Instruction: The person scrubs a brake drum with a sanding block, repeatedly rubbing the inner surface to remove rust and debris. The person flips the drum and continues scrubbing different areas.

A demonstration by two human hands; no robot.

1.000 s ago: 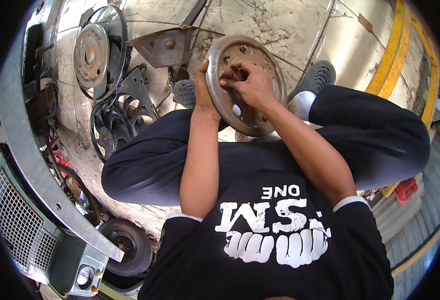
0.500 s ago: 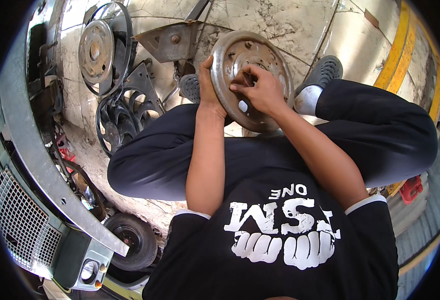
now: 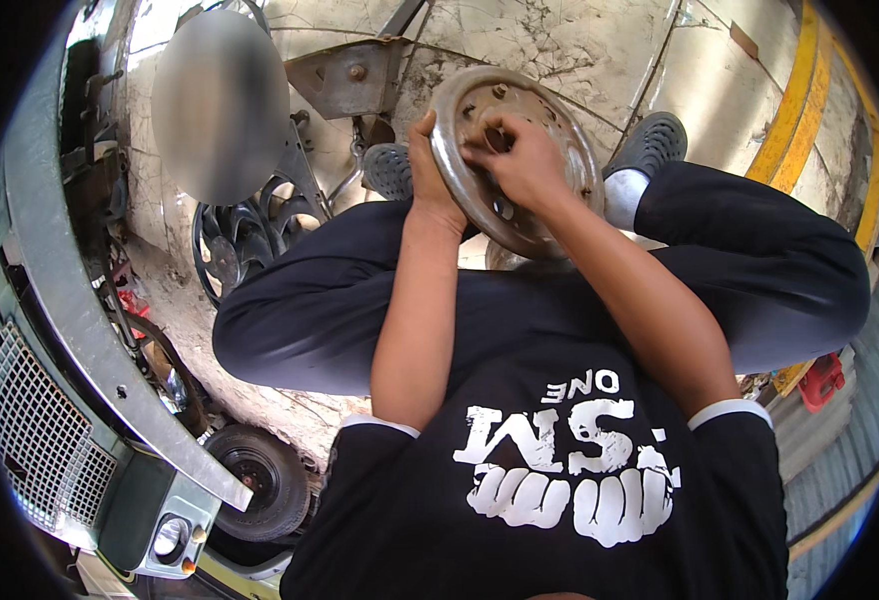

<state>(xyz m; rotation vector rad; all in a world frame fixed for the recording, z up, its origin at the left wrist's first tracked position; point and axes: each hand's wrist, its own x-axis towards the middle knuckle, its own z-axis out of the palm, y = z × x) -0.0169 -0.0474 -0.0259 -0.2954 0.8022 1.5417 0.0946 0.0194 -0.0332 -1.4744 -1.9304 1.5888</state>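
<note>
A worn, brownish steel wheel rim (image 3: 538,100) with several holes stands tilted in front of my crossed legs. My left hand (image 3: 432,185) grips its left edge, thumb up along the rim and fingers hidden behind it. Over the face of the rim, my right hand (image 3: 527,168) is closed, thumb and fingertips pressed together near the middle. Whatever lies between those fingertips, if anything, is too small or hidden to name.
A rusty metal bracket (image 3: 345,78) lies beyond my left foot. Black fan-like parts (image 3: 245,235) rest by my left knee, below a blurred patch. A vehicle's bumper (image 3: 70,280) and a tyre (image 3: 260,482) are at left. Yellow bars (image 3: 795,95) run along the right.
The rim has shifted slightly right and turned a little, with both hands moving along. My right fingertips have moved slightly across its face. The disc at far left is now blurred out.
</note>
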